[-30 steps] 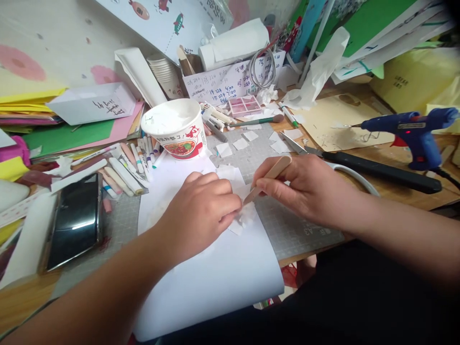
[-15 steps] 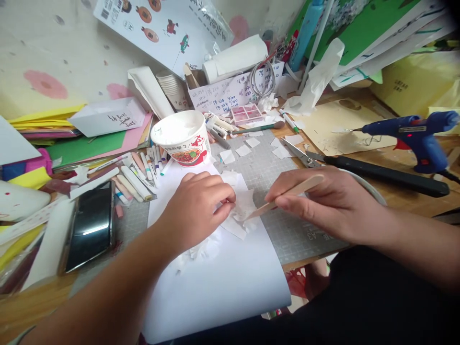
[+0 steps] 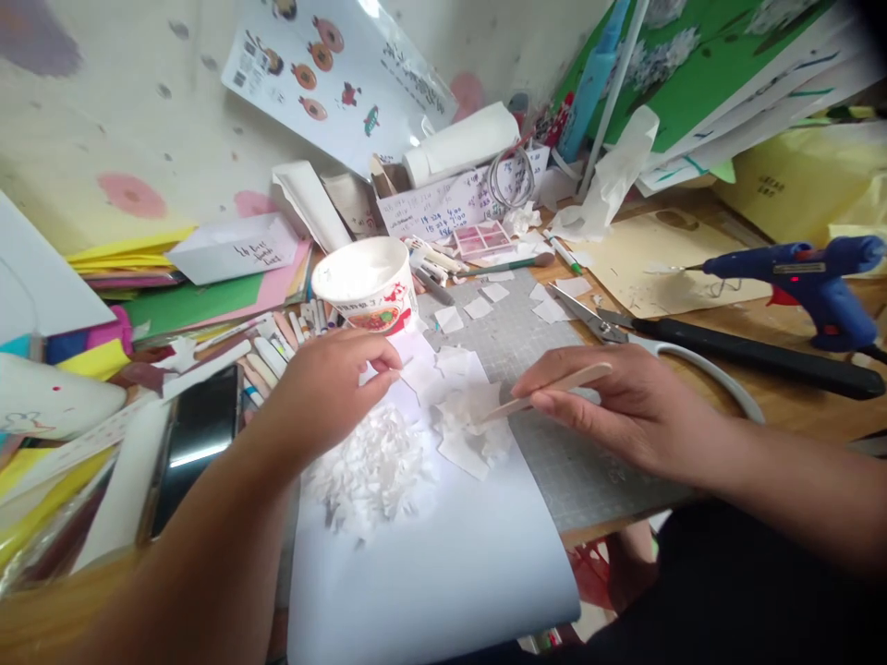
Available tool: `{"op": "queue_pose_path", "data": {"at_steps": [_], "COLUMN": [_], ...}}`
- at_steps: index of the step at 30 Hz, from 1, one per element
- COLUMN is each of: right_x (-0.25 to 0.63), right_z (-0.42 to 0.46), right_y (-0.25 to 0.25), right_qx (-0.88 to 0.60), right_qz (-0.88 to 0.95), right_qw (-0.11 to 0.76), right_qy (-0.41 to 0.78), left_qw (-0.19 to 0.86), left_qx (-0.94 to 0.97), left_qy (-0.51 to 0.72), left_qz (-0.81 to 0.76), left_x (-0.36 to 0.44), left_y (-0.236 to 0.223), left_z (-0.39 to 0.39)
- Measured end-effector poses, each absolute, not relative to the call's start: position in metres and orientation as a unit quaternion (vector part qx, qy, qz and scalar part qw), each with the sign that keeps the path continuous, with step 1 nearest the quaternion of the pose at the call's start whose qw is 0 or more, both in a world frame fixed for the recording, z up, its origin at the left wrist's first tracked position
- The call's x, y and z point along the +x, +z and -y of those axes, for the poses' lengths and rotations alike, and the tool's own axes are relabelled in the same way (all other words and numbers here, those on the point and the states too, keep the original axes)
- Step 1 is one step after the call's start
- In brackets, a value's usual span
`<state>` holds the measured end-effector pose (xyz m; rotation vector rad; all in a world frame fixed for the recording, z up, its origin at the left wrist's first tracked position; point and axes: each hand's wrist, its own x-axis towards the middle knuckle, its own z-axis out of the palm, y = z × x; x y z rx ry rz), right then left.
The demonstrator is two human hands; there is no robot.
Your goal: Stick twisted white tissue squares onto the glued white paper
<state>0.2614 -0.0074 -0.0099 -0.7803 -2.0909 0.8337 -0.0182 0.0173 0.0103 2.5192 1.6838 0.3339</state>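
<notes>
My right hand [image 3: 616,397] pinches a flat wooden craft stick [image 3: 582,377]. The stick's lower tip touches a crumpled white paper piece [image 3: 471,425] on a white sheet [image 3: 443,554]. My left hand [image 3: 336,383] is over the sheet's left side, thumb and forefinger pressed together; whatever is between them is too small to make out. Below that hand lies a fluffy heap of white paper bits [image 3: 370,466]. Beyond its fingers stands a paper bowl [image 3: 367,286] with a red food print. Thin white paper squares [image 3: 422,377] lie between the fingers and the crumpled piece.
A grey cutting mat [image 3: 513,332] holds more paper squares. To the right are scissors [image 3: 589,314], a black-handled tool [image 3: 762,356] and a blue glue gun [image 3: 796,277] with a red light. Markers [image 3: 273,356] and a phone [image 3: 198,443] lie left.
My left hand has moved left, off the crumpled paper, uncovering the heap of paper bits. My right hand still holds the stick against the crumpled paper. The camera view has shifted slightly.
</notes>
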Motion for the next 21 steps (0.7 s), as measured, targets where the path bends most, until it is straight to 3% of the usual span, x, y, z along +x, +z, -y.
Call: {"op": "queue_pose_path", "data": {"at_steps": [9, 21], "right_x": [0.263, 0.263], "right_z": [0.006, 0.006], "right_y": [-0.016, -0.013], "right_qx": [-0.3, -0.307], "right_qz": [0.819, 0.819], "right_qw": [0.376, 0.367], "right_qy": [0.314, 0.317], "left_qw": [0.072, 0.089], "left_qx": [0.8, 0.78], "left_qy": [0.066, 0.144], "left_qz": [-0.592, -0.602], "left_x": [-0.011, -0.008], "left_y": [-0.011, -0.01], "left_z": [-0.023, -0.03]}}
